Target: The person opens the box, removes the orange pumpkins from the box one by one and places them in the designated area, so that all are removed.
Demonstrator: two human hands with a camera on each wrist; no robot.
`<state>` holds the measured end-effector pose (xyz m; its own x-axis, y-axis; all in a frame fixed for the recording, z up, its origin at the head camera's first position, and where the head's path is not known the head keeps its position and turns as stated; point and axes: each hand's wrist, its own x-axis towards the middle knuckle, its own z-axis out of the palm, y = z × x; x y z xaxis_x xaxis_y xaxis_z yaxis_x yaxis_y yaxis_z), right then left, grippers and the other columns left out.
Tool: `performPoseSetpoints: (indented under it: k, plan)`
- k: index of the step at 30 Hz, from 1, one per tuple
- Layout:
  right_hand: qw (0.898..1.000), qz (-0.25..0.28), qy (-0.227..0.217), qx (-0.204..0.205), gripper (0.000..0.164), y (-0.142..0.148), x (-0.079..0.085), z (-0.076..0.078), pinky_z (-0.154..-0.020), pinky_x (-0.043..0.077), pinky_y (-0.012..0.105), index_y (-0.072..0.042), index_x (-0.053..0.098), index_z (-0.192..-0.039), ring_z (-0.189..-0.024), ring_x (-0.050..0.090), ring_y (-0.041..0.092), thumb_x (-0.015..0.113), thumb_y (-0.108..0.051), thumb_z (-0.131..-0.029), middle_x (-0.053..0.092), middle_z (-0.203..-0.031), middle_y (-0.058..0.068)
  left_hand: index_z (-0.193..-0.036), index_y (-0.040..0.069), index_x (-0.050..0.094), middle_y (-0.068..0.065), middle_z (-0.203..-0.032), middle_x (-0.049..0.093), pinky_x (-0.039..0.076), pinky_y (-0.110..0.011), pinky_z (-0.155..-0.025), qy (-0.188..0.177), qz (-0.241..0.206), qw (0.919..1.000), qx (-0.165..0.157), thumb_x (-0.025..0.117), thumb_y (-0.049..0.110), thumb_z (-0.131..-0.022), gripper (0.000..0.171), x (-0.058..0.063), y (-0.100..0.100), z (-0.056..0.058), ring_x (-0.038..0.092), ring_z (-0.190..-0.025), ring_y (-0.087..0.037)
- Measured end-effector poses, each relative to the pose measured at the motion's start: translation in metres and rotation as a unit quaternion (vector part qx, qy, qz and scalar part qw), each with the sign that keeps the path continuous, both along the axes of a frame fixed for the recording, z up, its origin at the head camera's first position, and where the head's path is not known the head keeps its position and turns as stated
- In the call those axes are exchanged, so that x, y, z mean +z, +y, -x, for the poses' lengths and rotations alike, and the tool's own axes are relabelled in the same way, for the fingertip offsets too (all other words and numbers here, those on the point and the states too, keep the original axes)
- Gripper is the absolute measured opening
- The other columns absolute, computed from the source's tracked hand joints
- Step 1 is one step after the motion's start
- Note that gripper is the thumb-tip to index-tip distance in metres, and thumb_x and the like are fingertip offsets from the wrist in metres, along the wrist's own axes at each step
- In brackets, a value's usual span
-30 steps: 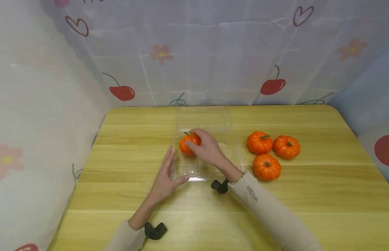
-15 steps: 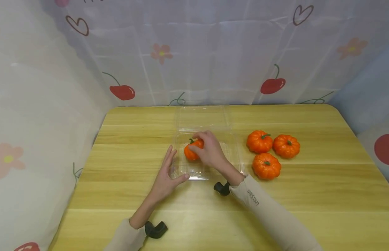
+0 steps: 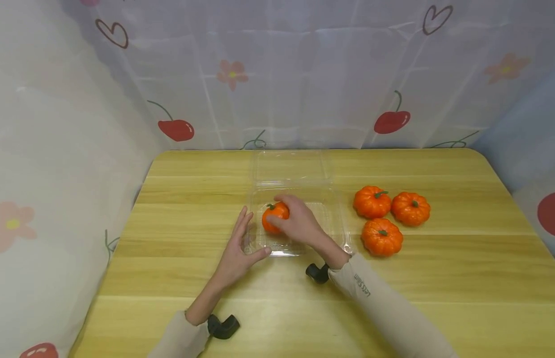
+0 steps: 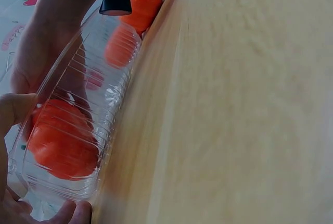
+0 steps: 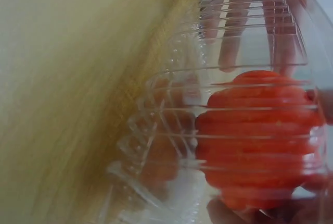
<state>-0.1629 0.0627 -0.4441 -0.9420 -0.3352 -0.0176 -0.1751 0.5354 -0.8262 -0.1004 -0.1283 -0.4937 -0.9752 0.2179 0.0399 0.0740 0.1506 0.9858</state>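
Note:
In the head view, my right hand (image 3: 301, 223) holds a small orange pumpkin (image 3: 272, 222) with a green stem, thumb on its near side. That pumpkin is inside the left part of a clear plastic clamshell container (image 3: 284, 252), whose lid (image 3: 290, 166) lies folded back, away from me. My left hand (image 3: 234, 257) is at the container's front left corner, thumb touching the front rim and straight fingers along the left side. Through the ribbed wall, the pumpkin (image 4: 62, 143) shows low in the container in the left wrist view. The pumpkin (image 5: 260, 140) also fills much of the right wrist view.
To the right of the container, three more orange pumpkins sit close together: one back left (image 3: 371, 203), one at the right (image 3: 411, 209), one in front (image 3: 382, 237). Everything stands on a wooden table (image 3: 447, 283). A patterned curtain (image 3: 295, 74) hangs behind it.
My right hand has brought the pumpkin a little toward me and slightly right within the container, and the pumpkin has turned somewhat. The left hand has stayed in place.

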Motion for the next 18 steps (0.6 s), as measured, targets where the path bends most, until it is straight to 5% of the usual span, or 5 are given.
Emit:
performPoseSetpoints:
  k: [9,15,18]
  plan:
    - [1.0,-0.01,-0.019,0.007,0.059,0.004,0.001,-0.003,-0.093,0.051,0.047,-0.001,0.053,-0.138,-0.113,0.056,0.032,0.069,-0.03,-0.09,0.053,-0.137,0.015,-0.157,0.006,0.021,0.0,-0.165,0.0,0.024,-0.051,-0.115,0.007,0.007,0.9999,0.002,0.08,0.011,-0.084,0.093,0.0,-0.001,-0.001,0.02,-0.146,-0.034]
    - [1.0,0.003,-0.026,-0.002,0.059,0.008,0.0,-0.005,-0.091,0.052,0.046,-0.001,0.054,-0.137,-0.112,0.056,0.032,0.07,-0.031,-0.089,0.053,-0.137,0.015,-0.154,-0.004,0.019,-0.011,-0.165,-0.002,0.022,-0.055,-0.115,-0.016,0.005,0.9999,-0.006,0.076,0.001,-0.084,0.091,0.027,0.005,-0.006,0.018,-0.145,-0.042]
    - [1.0,0.009,-0.027,-0.004,0.058,0.009,-0.001,-0.005,-0.09,0.052,0.046,-0.002,0.055,-0.136,-0.111,0.056,0.031,0.07,-0.031,-0.088,0.053,-0.136,0.014,-0.155,-0.003,0.019,-0.01,-0.165,-0.002,0.023,-0.055,-0.115,-0.016,0.001,0.9999,-0.003,0.076,0.001,-0.083,0.092,0.02,0.003,-0.004,0.018,-0.145,-0.041]
